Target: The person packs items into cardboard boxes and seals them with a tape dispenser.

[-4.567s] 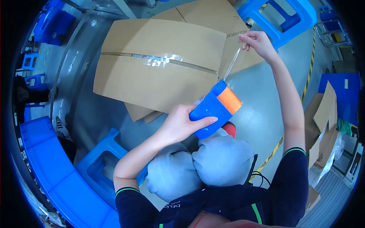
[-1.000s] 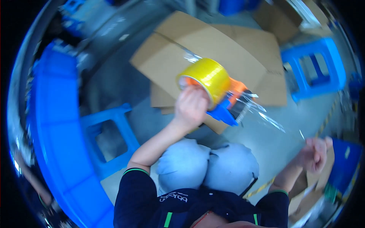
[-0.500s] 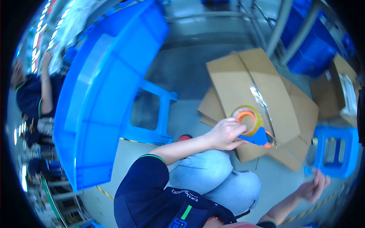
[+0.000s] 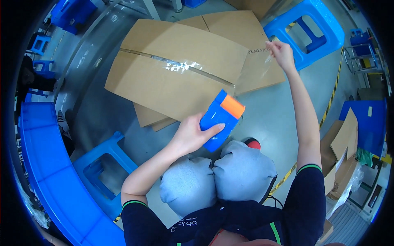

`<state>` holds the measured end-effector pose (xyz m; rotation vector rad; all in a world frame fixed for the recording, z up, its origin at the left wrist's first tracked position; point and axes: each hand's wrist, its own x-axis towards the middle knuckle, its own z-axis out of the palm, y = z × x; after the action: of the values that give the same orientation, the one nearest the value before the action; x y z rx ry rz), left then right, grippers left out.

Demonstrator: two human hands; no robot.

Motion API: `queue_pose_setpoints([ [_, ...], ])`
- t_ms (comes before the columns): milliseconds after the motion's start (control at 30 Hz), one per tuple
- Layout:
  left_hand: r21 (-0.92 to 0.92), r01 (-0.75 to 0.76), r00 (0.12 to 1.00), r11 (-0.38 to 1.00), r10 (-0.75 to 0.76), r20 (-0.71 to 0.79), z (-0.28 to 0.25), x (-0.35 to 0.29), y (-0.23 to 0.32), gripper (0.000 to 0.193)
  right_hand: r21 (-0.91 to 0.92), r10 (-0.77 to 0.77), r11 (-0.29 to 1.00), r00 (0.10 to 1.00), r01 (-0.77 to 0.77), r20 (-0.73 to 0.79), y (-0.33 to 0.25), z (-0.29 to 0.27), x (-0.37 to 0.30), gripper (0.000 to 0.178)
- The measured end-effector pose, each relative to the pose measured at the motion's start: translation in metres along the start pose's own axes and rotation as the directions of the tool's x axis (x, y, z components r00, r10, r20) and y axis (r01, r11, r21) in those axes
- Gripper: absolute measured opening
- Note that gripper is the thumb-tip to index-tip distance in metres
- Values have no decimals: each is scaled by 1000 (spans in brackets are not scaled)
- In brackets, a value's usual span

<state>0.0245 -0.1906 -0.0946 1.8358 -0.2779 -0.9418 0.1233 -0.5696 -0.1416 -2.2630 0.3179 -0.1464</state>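
My left hand [image 4: 191, 133] grips a tape dispenser [image 4: 219, 119] with a blue body and an orange part at its far end. The dispenser is tilted just above the near edge of a flattened cardboard box [image 4: 172, 88], whose middle seam carries a strip of shiny clear tape [image 4: 182, 65]. Reaching out to the right, my right hand [image 4: 282, 55] has its thumb and fingers pinched together, over the edge of another flat cardboard sheet [image 4: 262, 74]. Whatever lies between those fingertips is too small to make out; a faint clear gleam shows just below them.
A blue stool [image 4: 303, 33] stands beyond my right hand; another blue stool [image 4: 102, 176] is at my left, beside a long blue bin [image 4: 53, 164]. Opened cardboard [image 4: 342, 164] leans at the right. Yellow-black tape [image 4: 328, 102] marks the floor.
The view has swung round, putting the boxes left of centre. My left hand has turned the dispenser so its blue side faces up. The right hand has reached far forward.
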Motion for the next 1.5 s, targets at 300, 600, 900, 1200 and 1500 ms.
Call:
queue_pose_setpoints([
  [300, -69, 108, 921, 992, -74, 383, 9, -18, -38, 39, -50, -132, 989, 979, 141, 152, 9, 67, 59, 28],
  [600, -115, 227, 817, 967, -125, 562, 28, -18, -70, 46, -379, -156, 901, 973, 211, 170, 32, 50, 87, 28],
  [900, -117, 415, 721, 902, -248, 647, 28, -30, -95, 45, -281, -190, 934, 973, 221, 133, 34, 81, 93, 30],
  [1200, -65, 470, 637, 880, -288, 715, 26, -52, -118, 45, -370, -298, 878, 952, 304, 75, 41, 0, 129, 29],
  [1500, 54, 421, 619, 906, -330, 713, 34, -43, -140, 32, -292, -270, 922, 963, 252, -22, 28, 36, 112, 30],
])
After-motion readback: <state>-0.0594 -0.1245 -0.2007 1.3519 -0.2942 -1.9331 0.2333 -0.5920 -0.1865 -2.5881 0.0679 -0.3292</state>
